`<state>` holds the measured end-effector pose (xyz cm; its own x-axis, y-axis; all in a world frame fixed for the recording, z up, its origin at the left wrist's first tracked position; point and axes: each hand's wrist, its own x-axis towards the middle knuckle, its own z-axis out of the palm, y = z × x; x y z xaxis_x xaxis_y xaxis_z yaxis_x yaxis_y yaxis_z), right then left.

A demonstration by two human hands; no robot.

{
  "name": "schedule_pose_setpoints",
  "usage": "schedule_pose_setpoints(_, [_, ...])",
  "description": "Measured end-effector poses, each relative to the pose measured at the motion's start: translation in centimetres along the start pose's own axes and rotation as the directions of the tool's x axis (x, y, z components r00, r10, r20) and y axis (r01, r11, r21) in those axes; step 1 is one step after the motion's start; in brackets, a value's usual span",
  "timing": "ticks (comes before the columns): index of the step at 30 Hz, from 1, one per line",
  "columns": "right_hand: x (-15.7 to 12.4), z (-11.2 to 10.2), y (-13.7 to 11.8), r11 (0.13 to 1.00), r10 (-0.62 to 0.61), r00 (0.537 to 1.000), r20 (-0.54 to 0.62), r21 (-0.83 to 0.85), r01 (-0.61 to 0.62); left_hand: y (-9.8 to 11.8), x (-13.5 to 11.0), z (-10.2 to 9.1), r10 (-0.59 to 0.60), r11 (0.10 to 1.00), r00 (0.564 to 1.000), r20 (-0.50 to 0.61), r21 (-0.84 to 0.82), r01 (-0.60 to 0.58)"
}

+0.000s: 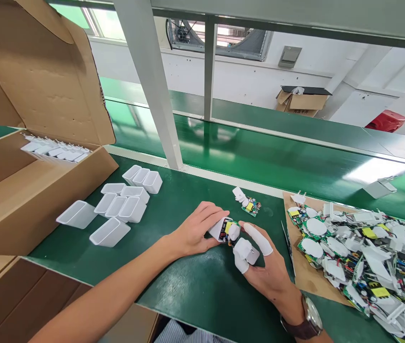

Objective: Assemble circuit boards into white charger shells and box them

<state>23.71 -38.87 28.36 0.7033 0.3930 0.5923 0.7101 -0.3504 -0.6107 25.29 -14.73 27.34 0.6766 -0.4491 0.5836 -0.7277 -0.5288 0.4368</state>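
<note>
My left hand (200,228) grips a white plastic housing (216,230) lying sideways just above the green bench. A circuit board (231,229) with yellow and black parts sits partly in the housing's open end. White finger cots cover the thumb and a finger of my right hand (264,259), which is closed around the board and the white plug cap (245,250) joined to it. Beyond my hands, another circuit board (251,206) with a white cap lies on the bench. Several open white housings (110,232) stand to the left of my left hand.
At left, an open cardboard box (45,205) holds a row of white pieces (55,148). A heap of circuit boards (362,257) covers a cardboard sheet (316,281) at right. A grey post (148,81) rises behind the bench. A white housing (380,188) lies on the green conveyor belt (259,162).
</note>
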Motion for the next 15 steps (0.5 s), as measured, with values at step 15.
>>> schedule_pose_setpoints(15, [-0.52, 0.33, 0.67, 0.996, 0.083, 0.996, 0.021, 0.034, -0.084, -0.09, -0.16, -0.02, -0.012, 1.0, 1.0, -0.001, 0.022, 0.012])
